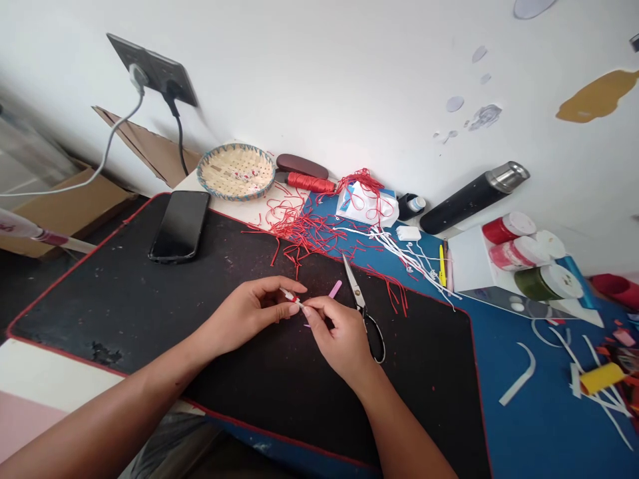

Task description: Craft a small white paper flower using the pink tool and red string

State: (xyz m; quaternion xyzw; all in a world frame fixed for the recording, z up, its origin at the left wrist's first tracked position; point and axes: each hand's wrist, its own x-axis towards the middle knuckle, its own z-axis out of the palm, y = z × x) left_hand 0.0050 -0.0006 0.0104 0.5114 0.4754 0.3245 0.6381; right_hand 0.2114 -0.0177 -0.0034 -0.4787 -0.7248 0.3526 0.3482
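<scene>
Your left hand (244, 311) and right hand (342, 331) pinch the red-and-white piece (293, 299), long axis slanting toward the far-left corner of the mat (424, 379).

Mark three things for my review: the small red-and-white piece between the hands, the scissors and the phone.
Red-and-white piece (293, 299): head view, on its red band.
Scissors (360, 303): head view, near the pivot.
Phone (180, 226): head view, middle of its dark screen.

Black phone (180, 227) to your left, wall socket (152, 68) with two plugs (137, 77) beyond it, dark silver-capped flask (462, 201) on your right, lidded jars (514, 255) near it.
</scene>
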